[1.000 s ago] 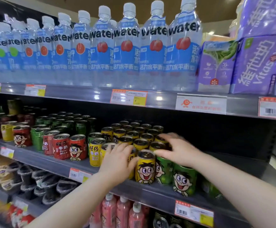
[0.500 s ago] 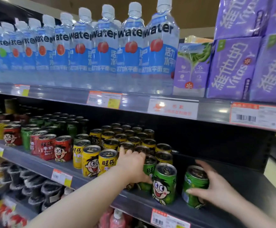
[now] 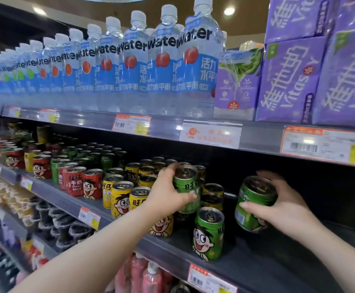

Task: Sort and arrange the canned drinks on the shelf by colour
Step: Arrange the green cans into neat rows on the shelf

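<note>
The left hand (image 3: 168, 194) is gripping an upright green can (image 3: 186, 188), the right hand (image 3: 278, 206) a tilted green can (image 3: 253, 205). A third green can (image 3: 209, 233) is standing on the shelf (image 3: 267, 261), at 5 o'clock from the left hand.

Both bare forearms reach forward and upward from the lower edge of the view. The left forearm (image 3: 98, 246) rises from the lower left, and the left hand (image 3: 166, 193) wraps a raised green can (image 3: 186, 187) from its left side, fingers (image 3: 169, 172) curled at its upper rim and thumb across the front. The right forearm (image 3: 345, 256) comes in from the lower right. The right hand (image 3: 282, 208) grips a second green can (image 3: 254, 199), tilted, thumb laid along its front, fingers curled behind its top. The hands are apart, at about the same height.
</note>
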